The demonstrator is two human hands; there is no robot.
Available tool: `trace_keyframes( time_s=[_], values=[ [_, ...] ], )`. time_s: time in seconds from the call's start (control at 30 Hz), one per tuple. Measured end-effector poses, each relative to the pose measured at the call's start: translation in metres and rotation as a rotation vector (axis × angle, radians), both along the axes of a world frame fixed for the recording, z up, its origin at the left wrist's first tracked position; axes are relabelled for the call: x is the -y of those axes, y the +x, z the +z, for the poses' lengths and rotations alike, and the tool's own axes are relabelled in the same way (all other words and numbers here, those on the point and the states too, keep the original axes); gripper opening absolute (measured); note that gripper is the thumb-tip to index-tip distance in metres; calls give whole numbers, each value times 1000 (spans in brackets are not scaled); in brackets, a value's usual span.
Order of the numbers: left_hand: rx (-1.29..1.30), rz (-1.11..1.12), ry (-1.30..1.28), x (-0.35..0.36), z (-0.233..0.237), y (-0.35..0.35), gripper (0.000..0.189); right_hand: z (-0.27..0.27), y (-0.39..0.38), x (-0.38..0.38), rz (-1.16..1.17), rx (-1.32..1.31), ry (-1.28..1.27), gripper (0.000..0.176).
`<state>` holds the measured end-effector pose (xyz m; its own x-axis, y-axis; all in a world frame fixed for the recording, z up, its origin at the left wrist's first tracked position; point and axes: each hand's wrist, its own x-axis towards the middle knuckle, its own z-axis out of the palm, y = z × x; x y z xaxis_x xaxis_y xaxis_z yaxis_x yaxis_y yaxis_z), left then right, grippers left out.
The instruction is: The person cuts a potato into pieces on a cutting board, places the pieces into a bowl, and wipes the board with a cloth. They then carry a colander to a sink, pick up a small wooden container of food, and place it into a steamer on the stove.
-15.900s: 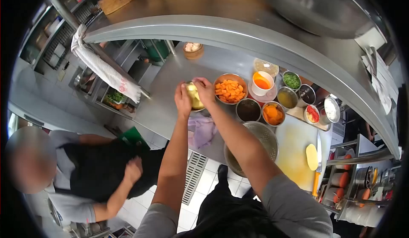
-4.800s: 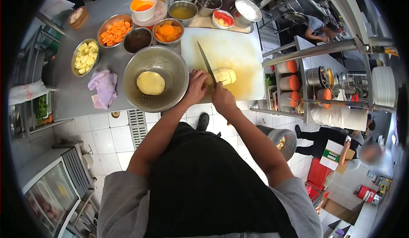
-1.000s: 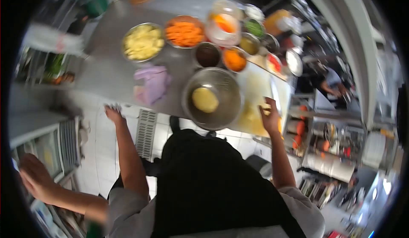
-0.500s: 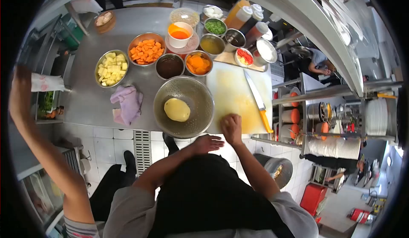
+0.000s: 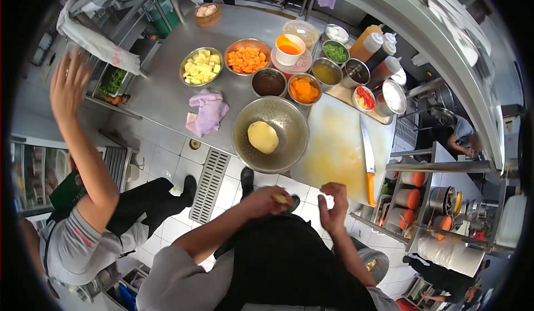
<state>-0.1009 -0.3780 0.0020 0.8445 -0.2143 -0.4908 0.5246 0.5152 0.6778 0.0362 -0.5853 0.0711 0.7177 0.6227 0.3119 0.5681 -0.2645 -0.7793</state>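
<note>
My left hand [image 5: 266, 202] is held in front of my apron with its fingers closed. At its fingertips shows a small yellowish piece [image 5: 280, 198]; its kind is blurred. My right hand [image 5: 334, 206] hovers just off the near edge of the cutting board, thumb and fingers apart, with nothing seen in it. Beyond my hands, a peeled potato [image 5: 263, 137] lies in a perforated metal colander [image 5: 297, 127]. A knife [image 5: 367, 155] with a yellow handle rests along the right side of the stained white cutting board [image 5: 328, 138].
Bowls of yellow cubes [image 5: 201, 66], orange cubes [image 5: 246, 58] and dark sauce [image 5: 269, 82] stand behind the colander. A lilac cloth [image 5: 208, 112] lies left. Squeeze bottles [image 5: 370, 47] stand at the back right. A co-worker's raised arm [image 5: 89, 149] is at left; a bin [image 5: 370, 261] stands below right.
The view has turned, shifting the table rightward. My right hand has lifted off the cutting board and opened. A yellowish piece now shows in my left hand. The co-worker has come further into view.
</note>
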Motion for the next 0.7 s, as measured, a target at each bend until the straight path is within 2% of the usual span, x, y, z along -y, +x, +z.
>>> trace_keyframes(
  time_s=[0.07,0.1,0.13,0.17,0.2,0.23,0.3,0.37,0.4,0.43,0.47,0.5,0.57,0.63,0.7],
  values=[
    [1,107,322,-51,41,-16,32,12,26,-1,33,21,-71,27],
    [150,323,455,-79,47,-22,28,7,43,6,-16,108,-134,30],
    [-81,579,127,-121,57,-16,18,3,58,10,-106,116,-144,34],
    [59,565,195,-171,61,-20,23,-9,74,21,-198,132,-146,37],
    [108,790,410,-193,78,-1,34,-19,93,37,-267,165,-218,39],
    [104,955,599,-225,76,12,35,-32,110,53,-367,189,-290,38],
    [241,1108,838,-299,47,43,37,-57,136,90,-462,260,-477,37],
    [252,1074,1003,-340,36,72,39,-77,150,116,-493,252,-533,41],
    [259,1060,1000,-354,33,79,39,-79,147,123,-496,218,-541,44],
    [259,1004,1724,-362,30,86,41,-81,141,128,-519,208,-551,44],
    [260,843,2439,-362,21,98,43,-84,139,133,-514,172,-575,47],
    [309,835,2205,-330,50,104,46,-87,137,137,-511,131,-596,50],
    [503,488,1702,-273,82,107,49,-88,128,135,-514,107,-544,53],
    [592,-152,1478,-211,84,106,60,-78,123,126,-553,44,-508,52],
    [765,-564,1550,-158,67,110,71,-75,122,124,-498,37,-523,52]
  ],
)
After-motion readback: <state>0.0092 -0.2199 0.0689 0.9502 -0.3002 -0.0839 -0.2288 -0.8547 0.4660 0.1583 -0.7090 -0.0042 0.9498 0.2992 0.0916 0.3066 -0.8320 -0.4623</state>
